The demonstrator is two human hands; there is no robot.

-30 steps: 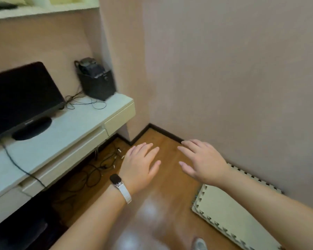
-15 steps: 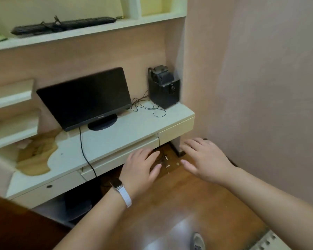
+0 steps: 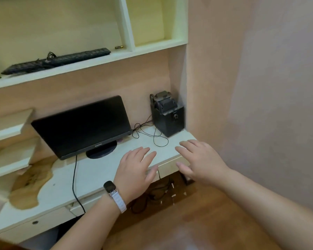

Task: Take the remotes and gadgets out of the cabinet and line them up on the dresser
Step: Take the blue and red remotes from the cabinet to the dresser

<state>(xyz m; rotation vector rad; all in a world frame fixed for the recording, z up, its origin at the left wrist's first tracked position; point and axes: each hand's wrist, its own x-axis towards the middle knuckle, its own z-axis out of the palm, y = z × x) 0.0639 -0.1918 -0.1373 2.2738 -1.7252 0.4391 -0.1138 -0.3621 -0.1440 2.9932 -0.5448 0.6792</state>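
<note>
Now both hands, left hand (image 3: 134,170) and right hand (image 3: 201,161), hover empty with fingers spread over the table (image 3: 90,175), probably ready to reach.

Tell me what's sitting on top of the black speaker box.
A dark, bulky gadget rests on top of the black speaker box, with a loop sticking up at its left. Its details are too dark to identify; its underside is covered.

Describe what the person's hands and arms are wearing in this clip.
Both forearms are bare, with no sleeves in view. The left hand has a smartwatch at the wrist, dark rectangular face on a white band. The right hand wears nothing visible.
</note>
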